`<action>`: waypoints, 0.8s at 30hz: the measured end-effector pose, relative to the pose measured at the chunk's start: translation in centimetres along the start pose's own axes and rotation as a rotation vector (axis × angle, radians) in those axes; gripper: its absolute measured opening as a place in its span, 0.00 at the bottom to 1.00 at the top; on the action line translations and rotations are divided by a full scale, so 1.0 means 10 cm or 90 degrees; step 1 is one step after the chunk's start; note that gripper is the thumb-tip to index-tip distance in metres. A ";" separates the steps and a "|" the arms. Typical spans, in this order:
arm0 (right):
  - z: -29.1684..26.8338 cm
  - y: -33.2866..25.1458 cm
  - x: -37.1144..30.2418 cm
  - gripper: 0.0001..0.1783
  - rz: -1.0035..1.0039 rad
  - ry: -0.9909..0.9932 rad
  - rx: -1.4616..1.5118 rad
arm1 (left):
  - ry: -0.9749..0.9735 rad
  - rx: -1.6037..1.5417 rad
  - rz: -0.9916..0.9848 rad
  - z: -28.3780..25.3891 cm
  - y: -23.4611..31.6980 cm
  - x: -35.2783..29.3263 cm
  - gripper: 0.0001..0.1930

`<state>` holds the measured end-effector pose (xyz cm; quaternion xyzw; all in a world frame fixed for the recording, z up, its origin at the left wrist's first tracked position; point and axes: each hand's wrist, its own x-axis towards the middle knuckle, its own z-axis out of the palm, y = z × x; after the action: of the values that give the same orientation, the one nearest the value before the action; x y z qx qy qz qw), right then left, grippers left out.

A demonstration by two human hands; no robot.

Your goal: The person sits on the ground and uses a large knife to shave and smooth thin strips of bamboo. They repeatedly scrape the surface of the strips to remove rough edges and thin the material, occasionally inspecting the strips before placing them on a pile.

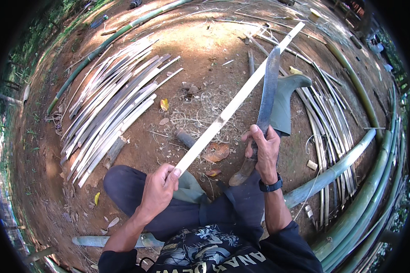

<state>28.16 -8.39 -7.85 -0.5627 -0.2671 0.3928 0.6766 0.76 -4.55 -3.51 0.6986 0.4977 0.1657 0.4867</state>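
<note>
My left hand (159,189) is closed around the near end of a long pale bamboo strip (221,119), which slants up and away to the right. A machete (269,86) with a dark, broad blade is in my right hand (266,148), gripped where blade and handle meet. Its wooden handle (243,173) sticks out below the fingers, over my leg. The blade points away from me, and its tip overlaps the far part of the strip in view; whether they touch I cannot tell. A green rubber boot (283,102) is on my outstretched right foot.
Split bamboo strips (109,111) lie heaped at left, more strips (328,123) at right. Thick green bamboo poles (364,204) line the right side; another pole (91,57) curves across the far left. Curly shavings (205,109) and dry leaves (216,152) cover the dirt between.
</note>
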 end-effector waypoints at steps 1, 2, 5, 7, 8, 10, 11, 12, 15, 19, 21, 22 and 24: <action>0.02 -0.04 0.06 0.17 -0.021 0.017 0.006 | 0.001 -0.004 -0.017 0.02 0.00 -0.02 0.13; 0.04 -0.07 0.11 0.17 -0.042 0.034 0.011 | 0.002 -0.007 -0.033 0.04 -0.01 -0.04 0.12; 0.10 0.01 0.22 0.17 -0.055 0.072 -0.024 | 0.022 -0.003 -0.027 0.12 -0.10 -0.12 0.12; 0.13 0.07 0.24 0.17 -0.056 0.074 -0.031 | 0.037 0.011 -0.016 0.14 -0.10 -0.14 0.12; 0.15 0.09 0.24 0.17 -0.051 0.083 -0.007 | 0.048 0.017 -0.007 0.16 -0.10 -0.15 0.12; 0.24 0.12 0.23 0.16 -0.035 0.077 0.038 | 0.068 0.026 -0.003 0.16 -0.09 -0.16 0.11; 0.27 0.12 0.23 0.16 -0.014 0.080 0.057 | 0.062 0.023 -0.010 0.16 -0.10 -0.17 0.11; 0.29 0.12 0.24 0.15 -0.014 0.079 0.076 | 0.057 0.017 -0.016 0.17 -0.09 -0.18 0.11; 0.34 0.13 0.27 0.13 -0.018 0.078 0.117 | 0.037 0.002 -0.047 0.19 -0.01 -0.19 0.10; 0.39 0.14 0.30 0.11 -0.028 0.085 0.112 | 0.007 -0.053 -0.084 0.19 -0.01 -0.20 0.11; 0.39 0.14 0.31 0.11 -0.022 0.090 0.097 | -0.029 -0.101 -0.111 0.16 -0.06 -0.19 0.11; 0.39 0.14 0.31 0.11 -0.022 0.092 0.094 | -0.066 -0.127 -0.116 0.14 -0.06 -0.19 0.13; 0.39 0.12 0.31 0.11 -0.019 0.091 0.095 | -0.141 -0.183 -0.124 0.11 -0.08 -0.18 0.17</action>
<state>26.46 -3.61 -8.39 -0.5333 -0.1969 0.3602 0.7396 0.27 -6.65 -4.19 0.5845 0.4779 0.1092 0.6466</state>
